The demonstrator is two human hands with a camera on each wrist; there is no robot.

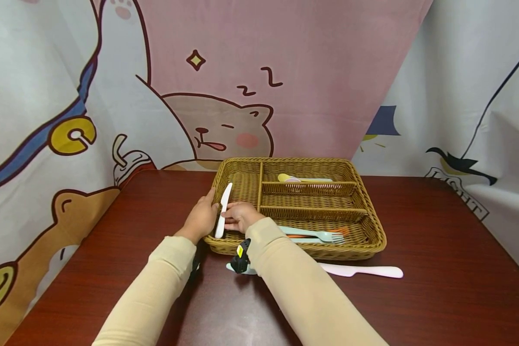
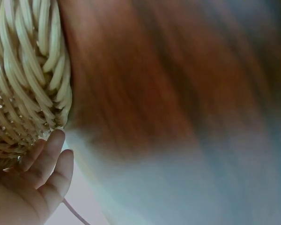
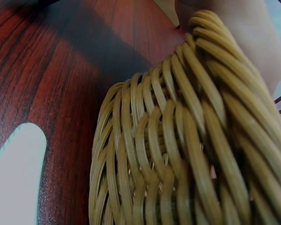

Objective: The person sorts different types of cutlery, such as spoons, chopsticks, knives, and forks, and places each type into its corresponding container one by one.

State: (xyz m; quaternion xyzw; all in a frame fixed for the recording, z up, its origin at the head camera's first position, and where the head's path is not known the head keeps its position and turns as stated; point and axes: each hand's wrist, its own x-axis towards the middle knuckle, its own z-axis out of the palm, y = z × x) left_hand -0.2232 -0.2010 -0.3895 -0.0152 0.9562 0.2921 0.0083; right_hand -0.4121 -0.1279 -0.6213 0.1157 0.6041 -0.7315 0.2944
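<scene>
My right hand (image 1: pixel 242 216) pinches a white plastic knife (image 1: pixel 223 206), tilted with its blade upward and away, over the left compartment of a woven basket (image 1: pixel 341 252). At the basket's left rim is my left hand (image 1: pixel 201 216), its thumb by the inner edge and its fingers on the outer wall. In the left wrist view those fingers (image 2: pixel 51 154) curl loosely against the weave (image 2: pixel 28 70). The basket wall (image 3: pixel 173 154) hides most of the right hand in the right wrist view.
A pink knife (image 1: pixel 376 271) and a pale blue utensil (image 1: pixel 231 267), partly covered by my wrist, lie before the basket. Its front compartment holds a pale blue fork (image 1: pixel 315 234) and orange cutlery (image 1: pixel 342 231); the back one has a yellow spoon (image 1: pixel 287 178). A patterned curtain (image 1: pixel 311 86) hangs behind.
</scene>
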